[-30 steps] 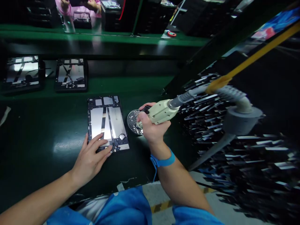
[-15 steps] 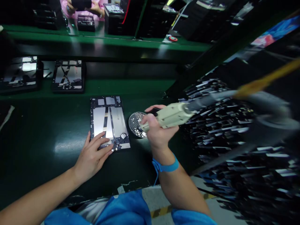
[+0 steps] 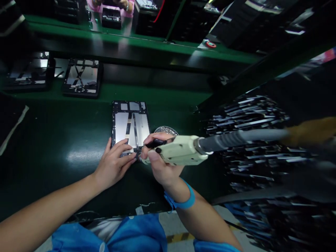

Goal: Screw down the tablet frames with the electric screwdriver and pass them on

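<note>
A tablet (image 3: 122, 126) with its inside bared, silver plates and dark ribbon cables showing, lies on the dark green workbench (image 3: 65, 133). My left hand (image 3: 115, 162) rests on its lower edge, fingers stretched out and slightly apart. In my right hand (image 3: 162, 164) is a pale electric screwdriver (image 3: 181, 150), fingers wrapped round its body. Its tip points at the tablet's lower right corner, close to my left fingertips; whether it touches cannot be made out. Behind the right hand a round perforated screw dish (image 3: 166, 130) holds small shiny screws, partly hidden.
Two more opened tablets (image 3: 81, 78) lie at the back left on dark supports. A grey cable (image 3: 252, 135) runs right from the screwdriver. Stacked dark panels (image 3: 249, 115) crowd the right side. Beyond the green shelf (image 3: 147, 43), a person in pink handles something.
My right hand has brought the screwdriver left, from over the screw dish to the tablet's lower right corner. The left hand stays on the tablet; the view has shifted slightly.
</note>
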